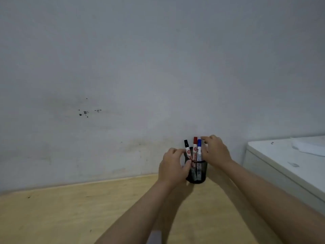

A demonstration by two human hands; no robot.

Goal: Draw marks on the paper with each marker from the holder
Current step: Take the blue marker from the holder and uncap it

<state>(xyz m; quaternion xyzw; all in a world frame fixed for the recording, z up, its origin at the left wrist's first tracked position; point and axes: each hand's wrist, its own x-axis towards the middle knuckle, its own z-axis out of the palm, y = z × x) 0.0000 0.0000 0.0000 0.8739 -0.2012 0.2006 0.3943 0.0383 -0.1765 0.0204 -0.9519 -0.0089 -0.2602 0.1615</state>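
Note:
A black mesh holder (199, 175) stands on the wooden table (70, 213) against the wall. Three capped markers stick up out of it: a black-capped marker (186, 147), a red-capped marker (195, 147) and a blue-capped marker (199, 148). My left hand (173, 166) wraps the holder's left side, thumb at the rim and fingertips close to the black-capped marker. Just right of the blue-capped marker, my right hand (216, 149) has its fingers spread and curved, the index finger reaching over the blue cap. Whether it grips that marker is unclear.
The grey-white wall (158, 67) rises right behind the holder. A white cabinet (274, 161) stands at the right, higher than the table, with white paper (309, 146) lying on top.

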